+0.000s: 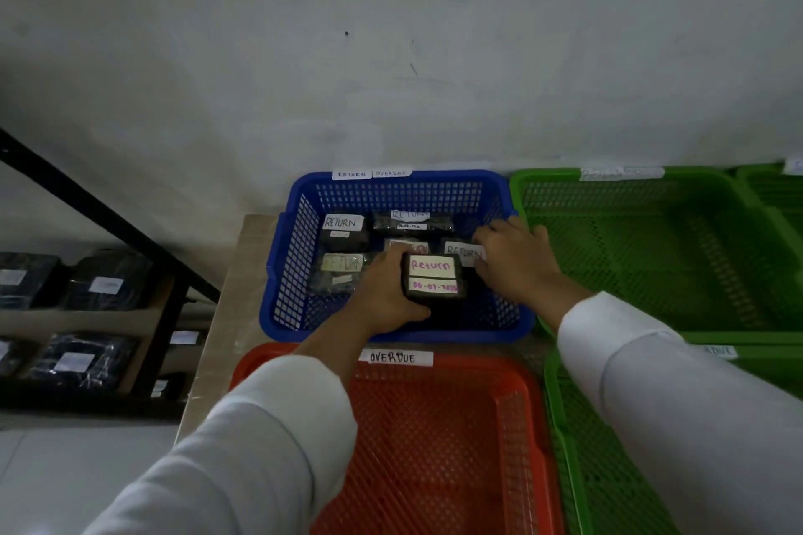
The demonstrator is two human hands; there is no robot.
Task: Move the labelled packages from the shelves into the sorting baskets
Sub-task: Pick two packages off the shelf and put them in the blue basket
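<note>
A blue basket tagged "RETURN OVERDUE" holds several dark packages with white "RETURN" labels. My left hand grips a dark package labelled "Return" with a pink date, holding it low inside the basket near its front. My right hand reaches in from the right, fingers spread, resting on another labelled package by the basket's right wall. Both sleeves are white.
An orange basket tagged "OVERDUE" sits in front of the blue one. Green baskets stand to the right, one more at the front right. On the left, dark shelves carry black labelled packages. A white wall rises behind.
</note>
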